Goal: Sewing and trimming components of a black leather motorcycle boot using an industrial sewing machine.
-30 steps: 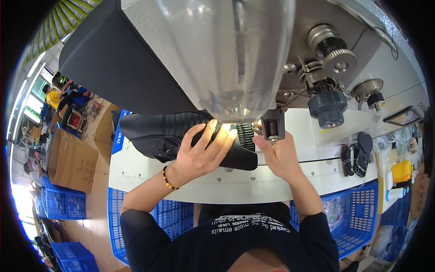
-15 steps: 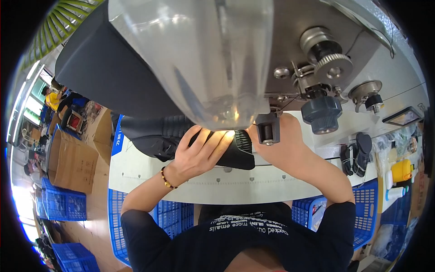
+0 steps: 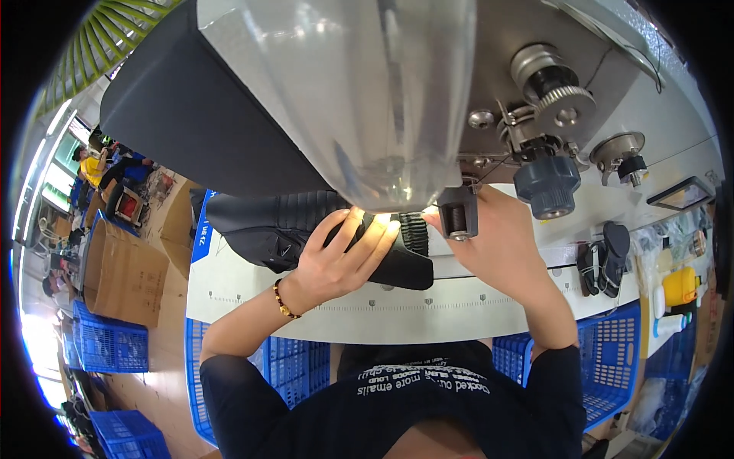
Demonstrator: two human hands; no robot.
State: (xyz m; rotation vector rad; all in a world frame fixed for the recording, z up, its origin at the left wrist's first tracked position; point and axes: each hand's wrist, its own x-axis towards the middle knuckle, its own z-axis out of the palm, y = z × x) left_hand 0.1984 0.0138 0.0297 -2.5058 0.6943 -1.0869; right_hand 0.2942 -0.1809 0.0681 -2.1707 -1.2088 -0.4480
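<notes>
A black padded piece with ribbed stitching (image 3: 260,218) lies on the white sewing machine bed, beneath a clear plastic shield (image 3: 359,99). My left hand (image 3: 332,260) rests on it, fingers spread and pressing down under the bright lamp light. At the piece's right end is a finely pleated black strip (image 3: 415,233). My right hand (image 3: 501,245) is just right of that strip, one fingertip at its edge; its other fingers are mostly hidden behind a dark metal part (image 3: 457,214). The shield and machine head hide the needle area.
Thread tension knobs (image 3: 544,187) stick out at the upper right. On the table's right lie black straps (image 3: 608,260) and a dark framed device (image 3: 680,193). Blue crates (image 3: 298,371) stand under the table edge. Cardboard boxes (image 3: 126,275) and a seated person (image 3: 92,167) are at the left.
My right hand has shifted slightly right and its elbow has come inward. My left hand stays on the black piece, with more of the pleated strip showing. The view has shifted a little.
</notes>
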